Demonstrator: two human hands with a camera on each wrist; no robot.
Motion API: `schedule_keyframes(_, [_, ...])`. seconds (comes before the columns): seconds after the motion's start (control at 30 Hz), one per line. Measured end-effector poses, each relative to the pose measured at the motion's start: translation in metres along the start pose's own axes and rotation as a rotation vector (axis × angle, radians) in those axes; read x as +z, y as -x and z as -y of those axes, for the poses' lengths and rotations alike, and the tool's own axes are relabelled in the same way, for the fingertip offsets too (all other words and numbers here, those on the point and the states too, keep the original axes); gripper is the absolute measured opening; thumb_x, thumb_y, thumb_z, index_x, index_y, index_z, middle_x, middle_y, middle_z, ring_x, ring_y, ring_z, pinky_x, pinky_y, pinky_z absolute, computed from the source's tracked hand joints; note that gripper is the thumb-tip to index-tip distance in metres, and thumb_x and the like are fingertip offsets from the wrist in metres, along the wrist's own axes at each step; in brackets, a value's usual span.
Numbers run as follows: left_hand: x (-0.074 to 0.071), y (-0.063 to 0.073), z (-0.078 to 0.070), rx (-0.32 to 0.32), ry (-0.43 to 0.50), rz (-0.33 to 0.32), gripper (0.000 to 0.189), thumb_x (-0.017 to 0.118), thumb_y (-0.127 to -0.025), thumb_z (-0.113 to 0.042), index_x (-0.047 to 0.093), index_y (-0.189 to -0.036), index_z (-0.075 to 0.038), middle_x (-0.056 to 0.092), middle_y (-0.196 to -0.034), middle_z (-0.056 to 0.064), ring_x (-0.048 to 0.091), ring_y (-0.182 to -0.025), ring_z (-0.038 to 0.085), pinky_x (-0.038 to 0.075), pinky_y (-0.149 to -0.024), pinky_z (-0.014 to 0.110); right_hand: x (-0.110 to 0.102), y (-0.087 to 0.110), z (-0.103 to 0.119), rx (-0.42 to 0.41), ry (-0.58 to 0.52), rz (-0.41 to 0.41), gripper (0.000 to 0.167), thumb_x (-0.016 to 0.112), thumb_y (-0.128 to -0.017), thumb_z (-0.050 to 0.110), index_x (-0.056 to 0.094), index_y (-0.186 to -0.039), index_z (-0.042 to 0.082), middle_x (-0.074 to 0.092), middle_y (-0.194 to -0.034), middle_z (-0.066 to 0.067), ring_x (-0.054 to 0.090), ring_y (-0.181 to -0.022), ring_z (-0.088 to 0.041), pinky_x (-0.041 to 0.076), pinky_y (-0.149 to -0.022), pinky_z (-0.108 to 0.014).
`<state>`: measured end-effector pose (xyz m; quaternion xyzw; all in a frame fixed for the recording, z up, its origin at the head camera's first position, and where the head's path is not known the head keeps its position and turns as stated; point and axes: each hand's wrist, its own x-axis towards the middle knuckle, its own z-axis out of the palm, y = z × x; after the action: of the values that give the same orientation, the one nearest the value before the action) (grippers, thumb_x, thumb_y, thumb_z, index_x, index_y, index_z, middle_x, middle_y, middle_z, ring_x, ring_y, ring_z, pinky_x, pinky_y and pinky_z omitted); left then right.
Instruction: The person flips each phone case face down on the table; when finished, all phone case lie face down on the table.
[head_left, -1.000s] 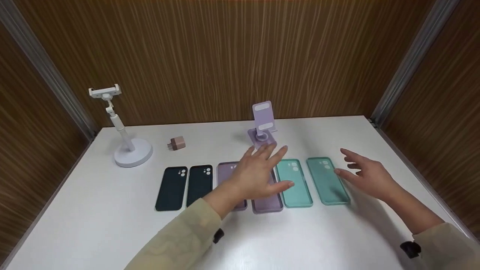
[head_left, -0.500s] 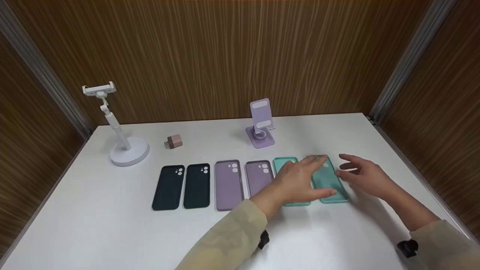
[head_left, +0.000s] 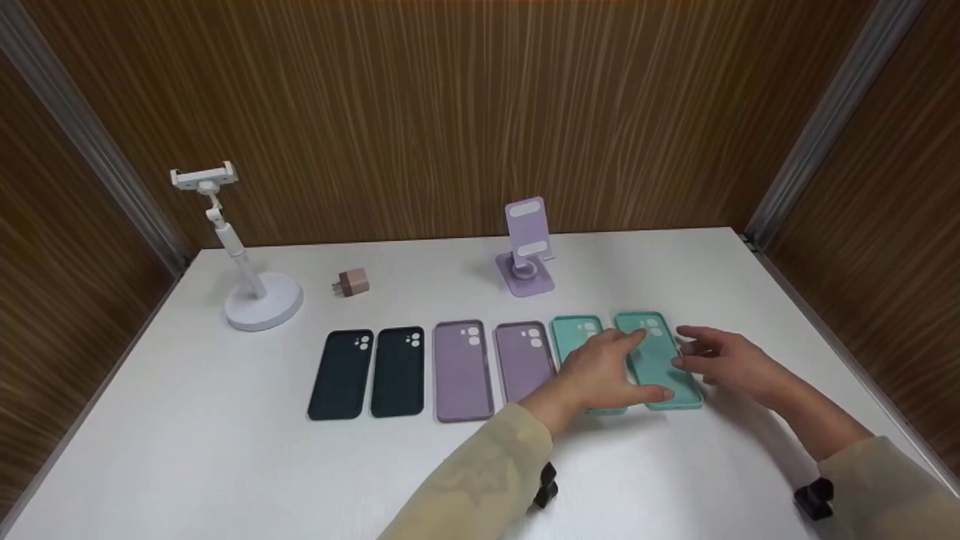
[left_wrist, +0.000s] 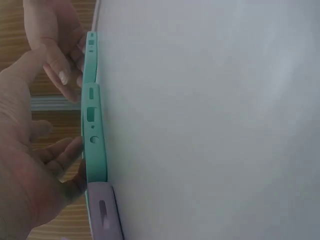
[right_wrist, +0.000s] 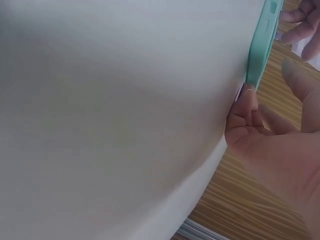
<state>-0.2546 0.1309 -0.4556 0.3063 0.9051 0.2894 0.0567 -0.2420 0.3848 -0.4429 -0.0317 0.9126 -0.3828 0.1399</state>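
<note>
My left hand [head_left: 601, 375] lies over the left green phone case [head_left: 574, 331], covering much of it. Its thumb points toward the right green phone case [head_left: 654, 358]. In the left wrist view, fingertips meet the side of the left green case [left_wrist: 94, 140], thumb spread away. At the right green case's outer edge is my right hand [head_left: 739, 367], fingers bent loosely. The right wrist view has a fingertip touching the end of that case [right_wrist: 260, 55]; nothing is gripped. Beside them lie two purple phone cases, a larger one [head_left: 460, 375] and a partly hidden one [head_left: 519, 356].
Two black phone cases [head_left: 339, 375] [head_left: 398, 375] continue the row leftward. Behind stand a lilac phone stand [head_left: 528, 232], a pink charger plug [head_left: 352, 283] and a white phone holder [head_left: 262, 307]. Wood-grain panels [head_left: 375, 127] enclose the white table [head_left: 225, 442].
My left hand has moved right, from above the purple cases to the green ones, and lowered. My right hand has shifted slightly down beside the right green case, which stays about in place.
</note>
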Motion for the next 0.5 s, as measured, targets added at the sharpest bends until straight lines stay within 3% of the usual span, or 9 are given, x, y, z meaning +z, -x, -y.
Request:
schedule_keyframes(0.27, [0.0042, -0.0007, 0.0028, 0.0, -0.076, 0.024, 0.096, 0.074, -0.086, -0.073, 0.046, -0.163, -0.023, 0.05, -0.155, -0.001, 0.048, -0.139, 0.014, 0.042, -0.112, 0.03, 0.0006, -0.0015, -0.002, 0.004, 0.031, 0.022, 0.081, 0.071, -0.102, 0.042, 0.038, -0.16, -0.004, 0.06, -0.135, -0.017, 0.054, -0.121, -0.032, 0.051, -0.101, -0.038])
schedule_keyframes(0.5, [0.0076, -0.001, 0.0083, -0.002, -0.062, 0.01, 0.089, 0.08, -0.084, -0.067, 0.056, -0.156, -0.019, 0.053, -0.148, -0.003, 0.048, -0.134, 0.011, 0.039, -0.112, 0.025, 0.0017, -0.0024, -0.0031, 0.002, 0.022, 0.028, 0.08, 0.073, -0.101, 0.04, 0.04, -0.159, -0.005, 0.06, -0.134, -0.015, 0.054, -0.121, -0.031, 0.05, -0.098, -0.034])
